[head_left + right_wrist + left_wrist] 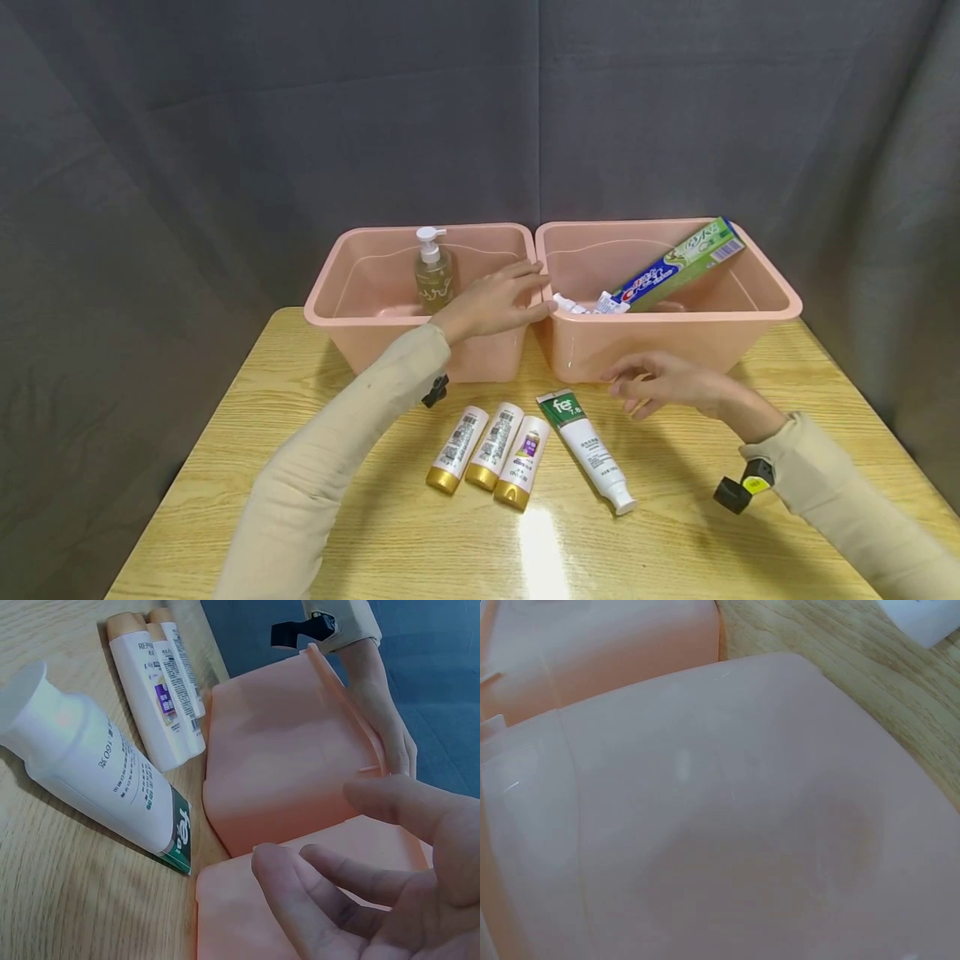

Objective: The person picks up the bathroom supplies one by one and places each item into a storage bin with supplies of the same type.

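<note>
My left hand reaches over the left pink bin, fingers stretched to where its rim meets the right pink bin. Nothing is held in it; whether the fingertips touch the rim I cannot tell. The left wrist view is filled by a pale pink bin wall. In front of the right bin hovers my right hand, fingers loosely bent and holding nothing. Left of it, a green-and-white toothpaste tube lies on the table; the right wrist view shows the tube apart from the fingers.
Three white bottles with gold caps lie side by side left of the tube. A pump bottle stands inside the left bin. The right bin holds a Crest toothpaste box and white tubes. Behind hangs a grey curtain.
</note>
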Tool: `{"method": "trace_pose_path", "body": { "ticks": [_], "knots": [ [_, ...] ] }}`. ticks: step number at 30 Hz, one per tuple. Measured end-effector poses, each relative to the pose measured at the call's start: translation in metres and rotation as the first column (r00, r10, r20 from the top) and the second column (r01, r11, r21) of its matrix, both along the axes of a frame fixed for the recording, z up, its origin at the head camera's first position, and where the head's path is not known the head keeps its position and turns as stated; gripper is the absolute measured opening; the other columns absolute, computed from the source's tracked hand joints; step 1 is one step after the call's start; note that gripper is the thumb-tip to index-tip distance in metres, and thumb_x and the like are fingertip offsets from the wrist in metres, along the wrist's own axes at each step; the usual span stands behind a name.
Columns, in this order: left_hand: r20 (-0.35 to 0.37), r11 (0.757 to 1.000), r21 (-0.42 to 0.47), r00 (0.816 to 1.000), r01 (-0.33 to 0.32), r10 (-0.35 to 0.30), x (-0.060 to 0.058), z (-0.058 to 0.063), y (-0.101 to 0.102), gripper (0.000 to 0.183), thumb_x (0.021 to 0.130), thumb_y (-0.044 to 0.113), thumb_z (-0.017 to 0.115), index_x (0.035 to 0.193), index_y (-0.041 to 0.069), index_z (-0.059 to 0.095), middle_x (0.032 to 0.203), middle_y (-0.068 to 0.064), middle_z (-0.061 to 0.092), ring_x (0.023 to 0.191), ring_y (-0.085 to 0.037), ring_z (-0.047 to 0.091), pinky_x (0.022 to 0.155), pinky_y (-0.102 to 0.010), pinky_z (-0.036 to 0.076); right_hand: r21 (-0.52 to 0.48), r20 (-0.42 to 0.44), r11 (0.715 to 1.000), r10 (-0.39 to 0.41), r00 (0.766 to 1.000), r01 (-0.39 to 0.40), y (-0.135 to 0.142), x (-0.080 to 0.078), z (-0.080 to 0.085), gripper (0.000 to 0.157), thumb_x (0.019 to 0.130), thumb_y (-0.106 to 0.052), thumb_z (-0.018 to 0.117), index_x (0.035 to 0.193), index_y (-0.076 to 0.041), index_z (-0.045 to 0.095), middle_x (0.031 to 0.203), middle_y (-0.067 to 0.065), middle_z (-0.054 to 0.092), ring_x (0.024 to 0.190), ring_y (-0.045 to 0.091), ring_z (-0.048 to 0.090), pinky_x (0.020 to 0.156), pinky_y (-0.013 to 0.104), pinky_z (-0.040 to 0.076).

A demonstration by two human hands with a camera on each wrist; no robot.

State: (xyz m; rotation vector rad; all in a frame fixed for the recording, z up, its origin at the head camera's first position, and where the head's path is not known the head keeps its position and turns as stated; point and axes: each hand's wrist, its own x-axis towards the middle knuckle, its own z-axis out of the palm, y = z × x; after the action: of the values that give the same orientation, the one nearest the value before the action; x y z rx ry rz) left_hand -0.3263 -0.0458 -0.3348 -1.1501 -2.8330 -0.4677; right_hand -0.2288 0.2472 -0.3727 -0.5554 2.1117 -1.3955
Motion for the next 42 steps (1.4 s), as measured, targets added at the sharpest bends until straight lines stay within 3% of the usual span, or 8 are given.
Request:
{"method": "trace_pose_path", "body": {
  "ticks": [11,16,42],
  "knots": [
    [-0.003,1.0,-0.005,1.0,-0.004,0.004,0.0,0.0,0.0,0.064,0.1,0.057,0.044,0.149,0.015,0.047,0.16,-0.006,0.03,0.147,-0.027,0.025,0.118,-0.046,0.023,0.033,0.049,0.999,-0.01,0.999,0.009,-0.002,0.001,-0.007,0.048,0.097,-0.012,0.061,0.13,0.019,0.045,0.106,0.019,0.057,0.093,0.037,0.063,0.082,0.046,0.058],
    [0.001,1.0,-0.004,1.0,-0.005,0.005,0.0,-0.001,0.0,0.065,0.1,0.058,0.043,0.149,0.015,0.047,0.16,-0.006,0.03,0.147,-0.026,0.024,0.118,-0.046,0.024,0.039,0.052,0.999,0.005,0.999,-0.007,-0.004,0.0,-0.012,0.047,0.097,-0.012,0.061,0.129,0.019,0.046,0.109,0.025,0.056,0.09,0.033,0.063,0.081,0.046,0.058],
    [-0.012,1.0,-0.018,1.0,0.0,0.0,-0.001,-0.001,0.001,0.064,0.101,0.056,0.043,0.149,0.014,0.047,0.16,-0.006,0.03,0.147,-0.024,0.024,0.118,-0.044,0.023,-0.004,0.166,1.0,0.031,0.986,-0.031,-0.014,0.003,-0.029,0.049,0.097,-0.011,0.063,0.129,0.02,0.044,0.106,0.022,0.056,0.092,0.043,0.064,0.083,0.052,0.056]
  ]
}}
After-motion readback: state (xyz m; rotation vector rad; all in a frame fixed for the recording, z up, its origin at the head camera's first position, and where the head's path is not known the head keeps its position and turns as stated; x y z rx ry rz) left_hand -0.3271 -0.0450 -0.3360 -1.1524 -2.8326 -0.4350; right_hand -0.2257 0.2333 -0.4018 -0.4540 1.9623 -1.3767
